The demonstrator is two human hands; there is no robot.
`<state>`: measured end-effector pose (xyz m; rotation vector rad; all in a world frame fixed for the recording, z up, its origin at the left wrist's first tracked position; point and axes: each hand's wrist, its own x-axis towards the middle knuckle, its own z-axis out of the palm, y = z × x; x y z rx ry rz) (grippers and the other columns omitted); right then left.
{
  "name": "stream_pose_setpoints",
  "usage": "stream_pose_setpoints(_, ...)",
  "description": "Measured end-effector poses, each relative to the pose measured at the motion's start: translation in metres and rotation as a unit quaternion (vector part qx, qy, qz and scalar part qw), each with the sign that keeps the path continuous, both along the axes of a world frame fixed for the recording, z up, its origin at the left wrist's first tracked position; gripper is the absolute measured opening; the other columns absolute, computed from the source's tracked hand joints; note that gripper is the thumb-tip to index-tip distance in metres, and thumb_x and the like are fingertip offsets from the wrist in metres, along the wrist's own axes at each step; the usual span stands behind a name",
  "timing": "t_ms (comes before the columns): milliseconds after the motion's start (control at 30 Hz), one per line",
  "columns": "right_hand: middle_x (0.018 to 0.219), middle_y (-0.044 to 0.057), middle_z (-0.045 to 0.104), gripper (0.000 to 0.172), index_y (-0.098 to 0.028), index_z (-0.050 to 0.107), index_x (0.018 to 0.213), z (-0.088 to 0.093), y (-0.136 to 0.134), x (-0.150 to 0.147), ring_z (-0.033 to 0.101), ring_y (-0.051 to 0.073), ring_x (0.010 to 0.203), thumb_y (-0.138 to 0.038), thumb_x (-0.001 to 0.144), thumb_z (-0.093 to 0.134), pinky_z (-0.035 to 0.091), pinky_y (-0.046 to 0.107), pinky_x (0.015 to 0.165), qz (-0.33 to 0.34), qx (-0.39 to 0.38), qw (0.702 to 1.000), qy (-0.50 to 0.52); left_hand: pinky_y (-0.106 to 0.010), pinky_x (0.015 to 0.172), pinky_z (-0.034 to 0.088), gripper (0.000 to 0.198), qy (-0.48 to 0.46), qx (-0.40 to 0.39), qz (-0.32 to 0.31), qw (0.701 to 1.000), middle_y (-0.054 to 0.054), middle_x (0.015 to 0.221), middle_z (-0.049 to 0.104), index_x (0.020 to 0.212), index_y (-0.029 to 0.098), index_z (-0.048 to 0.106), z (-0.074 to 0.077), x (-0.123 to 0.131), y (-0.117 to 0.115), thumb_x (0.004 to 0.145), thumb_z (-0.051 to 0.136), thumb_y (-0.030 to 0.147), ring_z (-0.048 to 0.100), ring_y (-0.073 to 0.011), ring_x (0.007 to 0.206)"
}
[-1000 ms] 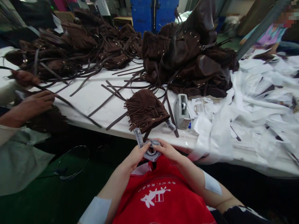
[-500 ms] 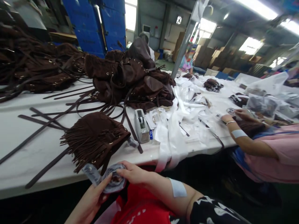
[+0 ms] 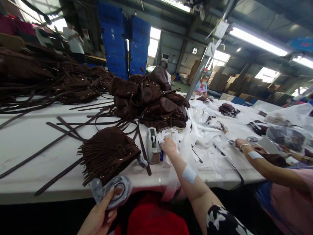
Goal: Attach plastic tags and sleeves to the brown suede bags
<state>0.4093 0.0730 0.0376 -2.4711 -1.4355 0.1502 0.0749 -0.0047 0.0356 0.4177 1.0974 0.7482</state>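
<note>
My left hand point(image 3: 101, 215) is closed round a coiled, plastic-wrapped strap point(image 3: 117, 191) at the table's near edge, close to my red apron. My right hand point(image 3: 168, 147) reaches out over the table and rests on the white paper slips point(image 3: 168, 134) just right of a grey tape dispenser point(image 3: 153, 146). Its fingers are curled down onto the slips; whether they hold one is hidden. A brown fringed suede bag point(image 3: 109, 153) lies on the white table point(image 3: 29, 143) just beyond my left hand, with a wrapped strap end hanging from it.
A heap of brown bags point(image 3: 149, 99) and loose straps covers the far side of the table. White paper strips point(image 3: 207, 140) are strewn to the right. A co-worker's arm point(image 3: 259, 160) in pink works at the right, among bagged items point(image 3: 285, 137). Blue crates point(image 3: 127, 45) stand behind.
My right hand let go of the coiled strap and reached forward to the paper slips by the tape dispenser. My left hand keeps the coil. The view swung up and right.
</note>
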Motion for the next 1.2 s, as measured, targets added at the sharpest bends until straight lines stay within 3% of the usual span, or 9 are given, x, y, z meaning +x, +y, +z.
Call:
stream_pose_setpoints(100, 0.115, 0.024, 0.064, 0.029, -0.006, 0.071, 0.106, -0.008, 0.011, -0.003, 0.06, 0.03, 0.108, -0.017, 0.088, 0.051, 0.043, 0.037, 0.092, 0.014, -0.053, 0.998, -0.023, -0.014, 0.035, 0.025, 0.037, -0.013, -0.004, 0.017, 1.0, 0.005, 0.056, 0.047, 0.07, 0.013, 0.065, -0.003, -0.004, -0.002, 0.059, 0.084, 0.043, 0.028, -0.0021, 0.041)
stream_pose_setpoints(367, 0.112, 0.023, 0.067, 0.034, -0.011, 0.07, 0.114, -0.01, 0.018, 0.005, 0.063, 0.027, 0.107, -0.012, 0.089, 0.048, 0.043, 0.035, 0.091, 0.013, -0.105, 0.993, -0.051, -0.011, 0.033, 0.024, 0.027, -0.034, -0.004, 0.052, 0.998, 0.003, 0.055, 0.05, 0.07, 0.011, 0.067, 0.003, -0.01, -0.004, 0.066, 0.081, 0.034, 0.027, -0.0008, 0.039)
stream_pose_setpoints(600, 0.097, 0.018, 0.073, 0.034, -0.013, 0.075, 0.099, -0.003, 0.008, 0.029, 0.068, 0.026, 0.091, -0.033, 0.093, 0.049, 0.046, 0.031, 0.073, -0.051, -0.08, 0.994, -0.051, -0.012, 0.032, 0.024, 0.028, -0.065, -0.013, 0.059, 0.996, 0.002, 0.057, 0.053, 0.069, 0.011, 0.066, -0.001, -0.015, -0.003, 0.067, 0.082, 0.035, 0.029, -0.0003, 0.038)
stream_pose_setpoints(800, 0.092, 0.016, 0.072, 0.031, -0.014, 0.076, 0.085, 0.019, -0.016, 0.027, 0.066, 0.024, 0.089, -0.036, 0.09, 0.054, 0.044, 0.029, 0.073, -0.039, -0.019, 0.998, -0.053, -0.011, 0.032, 0.026, 0.023, -0.085, -0.012, 0.056, 0.995, -0.001, 0.06, 0.056, 0.075, 0.008, 0.067, 0.001, -0.014, -0.001, 0.082, 0.071, 0.03, 0.031, -0.0002, 0.039)
stream_pose_setpoints(867, 0.103, 0.018, 0.07, 0.042, -0.013, 0.073, 0.097, 0.03, -0.031, 0.015, 0.064, 0.023, 0.095, -0.036, 0.098, 0.039, 0.044, 0.029, 0.076, -0.035, 0.025, 0.997, -0.063, -0.011, 0.031, 0.025, 0.023, -0.1, -0.016, 0.063, 0.993, -0.001, 0.061, 0.055, 0.077, 0.008, 0.066, 0.003, -0.011, 0.0, 0.087, 0.066, 0.029, 0.032, -0.0003, 0.038)
stream_pose_setpoints(933, 0.099, 0.015, 0.07, 0.052, -0.013, 0.068, 0.109, 0.038, -0.051, -0.009, 0.064, 0.021, 0.088, -0.04, 0.101, 0.024, 0.046, 0.028, 0.072, -0.006, 0.09, 0.996, -0.015, -0.01, 0.031, 0.025, 0.022, -0.124, -0.032, 0.076, 0.989, 0.0, 0.061, 0.054, 0.077, 0.009, 0.064, 0.007, -0.007, 0.001, 0.091, 0.061, 0.026, 0.033, -0.0002, 0.038)
stream_pose_setpoints(1000, 0.073, 0.008, 0.068, 0.052, -0.013, 0.066, 0.107, 0.038, -0.074, -0.042, 0.061, 0.017, 0.064, -0.05, 0.098, 0.031, 0.046, 0.026, 0.059, 0.092, 0.155, 0.968, 0.177, -0.01, 0.031, 0.026, 0.021, -0.156, -0.053, 0.088, 0.982, 0.002, 0.061, 0.053, 0.077, 0.01, 0.06, 0.012, -0.005, 0.003, 0.092, 0.06, 0.024, 0.034, -0.0001, 0.037)
stream_pose_setpoints(1100, 0.052, -0.002, 0.055, 0.038, -0.016, 0.067, 0.095, 0.028, -0.109, -0.092, 0.05, 0.012, 0.045, -0.05, 0.091, 0.048, 0.038, 0.022, 0.045, 0.23, 0.057, 0.896, 0.376, -0.01, 0.031, 0.025, 0.021, -0.197, -0.073, 0.096, 0.973, 0.002, 0.062, 0.053, 0.079, 0.011, 0.058, 0.02, -0.005, 0.007, 0.094, 0.057, 0.026, 0.035, -0.0003, 0.037)
stream_pose_setpoints(1200, 0.047, -0.004, 0.049, 0.033, -0.017, 0.065, 0.08, 0.011, -0.127, -0.127, 0.043, 0.009, 0.041, -0.045, 0.091, 0.05, 0.029, 0.019, 0.04, 0.236, -0.022, 0.875, 0.421, -0.01, 0.031, 0.026, 0.022, -0.234, -0.088, 0.105, 0.962, 0.002, 0.063, 0.053, 0.081, 0.011, 0.056, 0.025, -0.009, 0.009, 0.096, 0.054, 0.027, 0.036, -0.0004, 0.037)
